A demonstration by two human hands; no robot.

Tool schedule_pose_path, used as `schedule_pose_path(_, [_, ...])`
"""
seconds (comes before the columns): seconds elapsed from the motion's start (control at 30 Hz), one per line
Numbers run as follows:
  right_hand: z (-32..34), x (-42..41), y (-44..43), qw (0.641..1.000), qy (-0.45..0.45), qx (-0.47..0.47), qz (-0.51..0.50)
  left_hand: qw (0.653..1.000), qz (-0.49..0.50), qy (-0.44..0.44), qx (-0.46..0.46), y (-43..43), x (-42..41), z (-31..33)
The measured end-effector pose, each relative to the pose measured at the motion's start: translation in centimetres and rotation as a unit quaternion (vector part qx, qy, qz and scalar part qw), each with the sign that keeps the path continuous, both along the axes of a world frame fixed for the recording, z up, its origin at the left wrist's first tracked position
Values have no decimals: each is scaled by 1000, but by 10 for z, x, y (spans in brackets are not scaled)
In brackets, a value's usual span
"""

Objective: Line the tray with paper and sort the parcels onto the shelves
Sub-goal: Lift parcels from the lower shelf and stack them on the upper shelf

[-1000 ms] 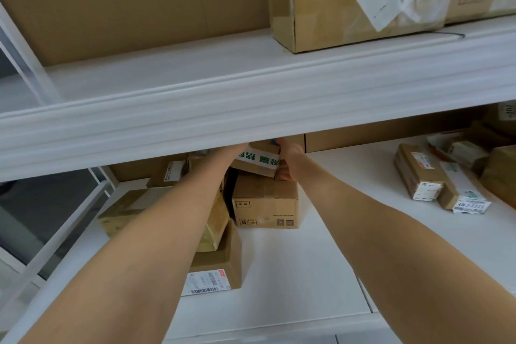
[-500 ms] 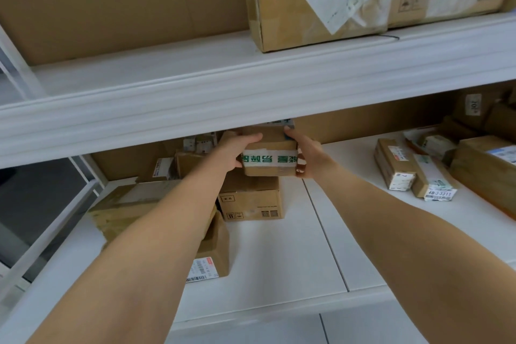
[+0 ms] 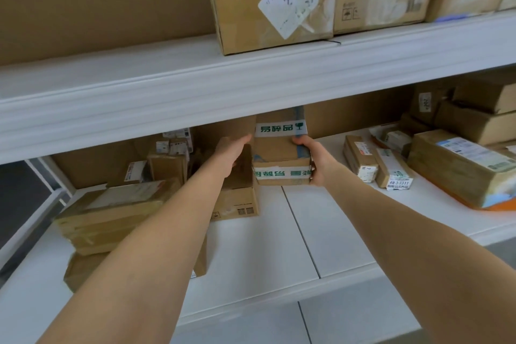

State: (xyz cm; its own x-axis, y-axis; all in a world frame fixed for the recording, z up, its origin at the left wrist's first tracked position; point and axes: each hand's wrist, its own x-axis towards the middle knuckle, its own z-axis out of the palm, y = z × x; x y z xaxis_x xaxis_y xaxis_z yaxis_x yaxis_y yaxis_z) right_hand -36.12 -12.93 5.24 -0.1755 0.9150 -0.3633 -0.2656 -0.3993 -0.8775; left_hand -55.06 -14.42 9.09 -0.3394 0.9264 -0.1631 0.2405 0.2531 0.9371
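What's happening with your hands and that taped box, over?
Left hand pressed against taped box, right hand gripping it. Box held above lower shelf. Upper shelf edge close overhead.

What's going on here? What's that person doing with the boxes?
A person is holding a small taped parcel between both hands, inside the lower shelf. The right hand grips one side and the left hand presses against the other. Other parcels lie on the shelf around it.
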Motion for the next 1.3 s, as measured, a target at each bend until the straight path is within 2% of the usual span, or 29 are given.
schedule_pose_path(0.17, [1, 18, -12, 1000, -7, 3, -6, 990, -87, -84, -66, -1, 27, -1])
schedule_pose_path(0.43, [-7, 60, -25, 999, 9, 27, 25, 954, -200, -140, -174, 2, 54, -16])
schedule_pose_path(0.6, [-17, 90, -29, 999, 13, 21, 27, 955, -217, -113, -171, -10, 78, -17])
schedule_pose_path(0.83, [-13, 142, -59, 999, -39, 13, 24, 950, -263, -75, -149, -39, 121, -19])
schedule_pose_path(1.0, [1, 185, -91, 994, -85, 17, 64, 944, -295, -53, -139, -65, 160, -11])
schedule_pose_path(1.3, [26, 250, -138, 990, -112, 28, 84, 934, -338, -16, -114, -114, 219, 11])
